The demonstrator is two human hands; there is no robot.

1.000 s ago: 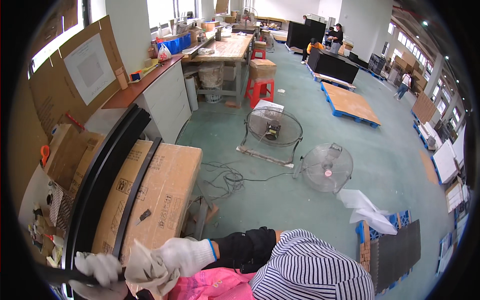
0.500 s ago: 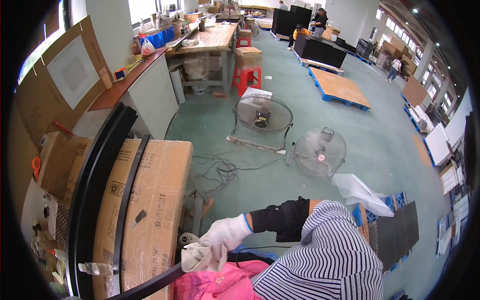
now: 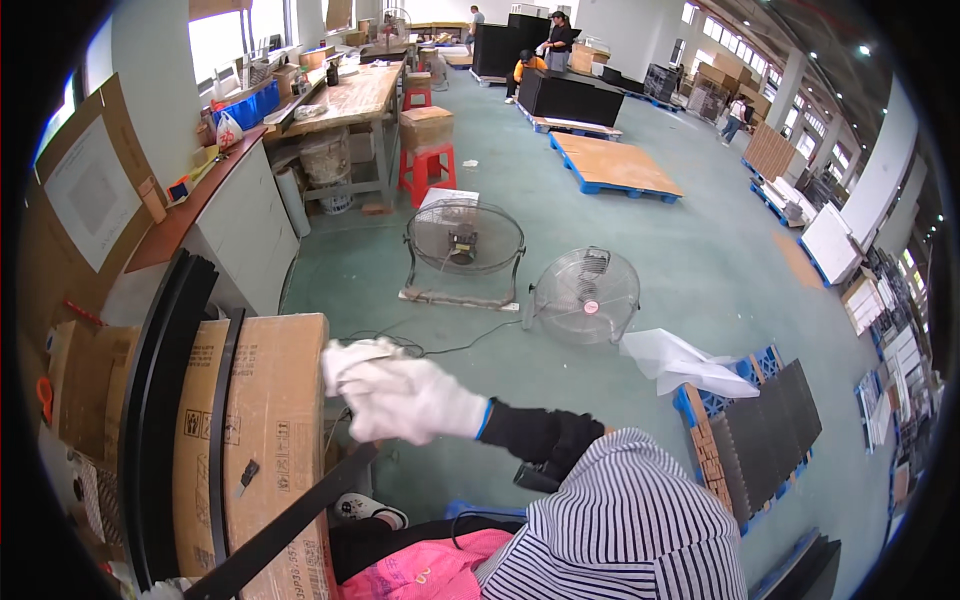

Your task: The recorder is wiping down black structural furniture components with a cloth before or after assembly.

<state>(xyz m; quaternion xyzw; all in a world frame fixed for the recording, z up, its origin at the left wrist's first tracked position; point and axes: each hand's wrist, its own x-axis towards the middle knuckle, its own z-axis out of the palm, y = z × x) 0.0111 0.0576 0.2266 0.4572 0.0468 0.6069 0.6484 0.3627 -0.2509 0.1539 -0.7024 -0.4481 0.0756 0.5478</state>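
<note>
My right hand [image 3: 425, 402], in a white knitted glove, is closed on a crumpled whitish cloth [image 3: 362, 366] near the right edge of a long cardboard box [image 3: 285, 400]. Just below it, the free end of a flat black strip [image 3: 290, 520] slants up from the lower left, apart from the cloth. At the bottom edge, only a little of my white-gloved left hand [image 3: 160, 590] shows, at the strip's near end; its fingers are mostly cut off. On the box lie another narrow black strip [image 3: 220, 430] and a small black-handled tool [image 3: 248, 474].
Thick black profiles [image 3: 160, 400] lie along the box's left side. Two floor fans, one dark [image 3: 463, 240] and one grey [image 3: 588, 298], stand ahead with cables. At right, white sheeting [image 3: 690, 365] drapes by a pallet with dark panels [image 3: 770, 430]. Other people are far back.
My right hand, with the cloth, has risen and moved left, off the black strip it was wrapped around. The strip's end now shows bare. The whole view has shifted as my head turned.
</note>
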